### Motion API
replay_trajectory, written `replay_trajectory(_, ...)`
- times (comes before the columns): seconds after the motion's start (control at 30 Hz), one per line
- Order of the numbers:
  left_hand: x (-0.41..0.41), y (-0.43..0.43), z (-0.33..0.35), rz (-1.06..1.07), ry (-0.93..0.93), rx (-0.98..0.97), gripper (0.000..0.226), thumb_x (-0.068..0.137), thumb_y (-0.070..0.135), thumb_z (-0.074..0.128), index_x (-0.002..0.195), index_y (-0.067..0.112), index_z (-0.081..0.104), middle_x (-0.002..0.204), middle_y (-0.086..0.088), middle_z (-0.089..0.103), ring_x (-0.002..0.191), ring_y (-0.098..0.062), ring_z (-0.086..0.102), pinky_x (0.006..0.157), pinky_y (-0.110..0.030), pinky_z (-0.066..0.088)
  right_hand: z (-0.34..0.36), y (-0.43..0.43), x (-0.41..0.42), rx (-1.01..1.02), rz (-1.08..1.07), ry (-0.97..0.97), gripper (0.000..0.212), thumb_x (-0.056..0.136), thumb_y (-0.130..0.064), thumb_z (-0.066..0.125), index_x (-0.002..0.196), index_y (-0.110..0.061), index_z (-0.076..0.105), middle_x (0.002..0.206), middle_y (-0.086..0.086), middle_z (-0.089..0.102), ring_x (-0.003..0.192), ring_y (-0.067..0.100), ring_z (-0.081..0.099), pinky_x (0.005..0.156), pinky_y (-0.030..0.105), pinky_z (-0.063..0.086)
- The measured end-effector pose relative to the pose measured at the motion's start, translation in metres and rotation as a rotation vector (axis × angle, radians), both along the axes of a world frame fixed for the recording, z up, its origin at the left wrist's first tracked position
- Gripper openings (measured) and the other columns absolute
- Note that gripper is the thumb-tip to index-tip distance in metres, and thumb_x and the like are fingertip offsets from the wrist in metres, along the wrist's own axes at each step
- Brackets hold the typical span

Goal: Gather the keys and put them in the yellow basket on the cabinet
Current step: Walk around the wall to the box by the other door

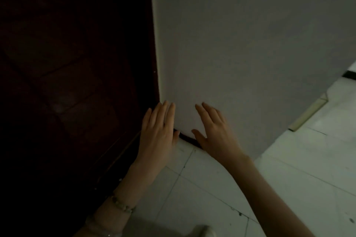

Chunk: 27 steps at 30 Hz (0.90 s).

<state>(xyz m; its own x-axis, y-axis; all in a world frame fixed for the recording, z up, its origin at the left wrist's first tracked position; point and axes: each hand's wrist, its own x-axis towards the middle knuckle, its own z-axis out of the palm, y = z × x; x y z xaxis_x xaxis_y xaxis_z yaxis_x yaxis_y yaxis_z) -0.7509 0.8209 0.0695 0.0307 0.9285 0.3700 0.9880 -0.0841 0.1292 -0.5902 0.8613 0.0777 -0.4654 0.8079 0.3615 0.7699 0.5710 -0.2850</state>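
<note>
No keys, yellow basket or cabinet show in the dim head view. My left hand is stretched forward with its fingers apart and holds nothing; it hangs in front of the corner where a dark door meets a white wall. A beaded bracelet sits on its wrist. My right hand is also spread flat and bare, palm down, in front of the lower part of the wall, a short gap to the right of the left hand.
A dark wooden door fills the left half. A white wall rises ahead with a dark skirting strip at its foot. Pale floor tiles spread below and right, with a pale threshold strip.
</note>
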Motion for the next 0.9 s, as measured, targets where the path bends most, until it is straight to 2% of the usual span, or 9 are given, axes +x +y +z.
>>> replay_trajectory(0.4,0.212,0.127,-0.004,-0.339,0.008,-0.018,0.07,0.083,0.028,0.064,0.139,0.004,0.03,0.144,-0.018,0.04,0.132,-0.032,0.036,0.11,-0.049,0.028,-0.001,0.076,0.21,0.03,-0.357,-0.05,0.066,0.083,-0.027,0.066,0.136,-0.006,0.033,0.14,0.019,0.042,0.127,0.033,0.039,0.103,0.042,0.035)
replay_trajectory(0.6,0.308,0.169,-0.006,-0.558,0.053,-0.015,0.07,0.086,0.032,0.059,0.142,0.007,0.024,0.148,-0.016,0.033,0.136,-0.03,0.03,0.112,-0.045,0.019,-0.007,0.082,0.299,0.02,-0.573,-0.03,0.07,0.079,-0.025,0.07,0.136,-0.006,0.034,0.138,0.02,0.044,0.126,0.034,0.041,0.102,0.042,0.034)
replay_trajectory(0.73,0.367,0.193,-0.012,-0.699,0.084,-0.038,0.072,0.09,0.036,0.049,0.145,0.01,0.01,0.154,-0.013,0.02,0.14,-0.028,0.018,0.114,-0.042,0.01,-0.012,0.083,0.349,-0.005,-0.705,-0.023,0.071,0.08,-0.027,0.069,0.137,-0.009,0.031,0.14,0.018,0.042,0.127,0.033,0.039,0.102,0.039,0.031)
replay_trajectory(0.9,0.44,0.22,-0.018,-0.859,0.073,-0.051,0.072,0.091,0.038,0.049,0.145,0.011,0.01,0.154,-0.012,0.019,0.141,-0.027,0.017,0.114,-0.042,0.008,-0.022,0.092,0.413,-0.027,-0.842,-0.035,0.072,0.078,-0.025,0.071,0.136,-0.008,0.032,0.138,0.02,0.044,0.125,0.034,0.042,0.1,0.037,0.029)
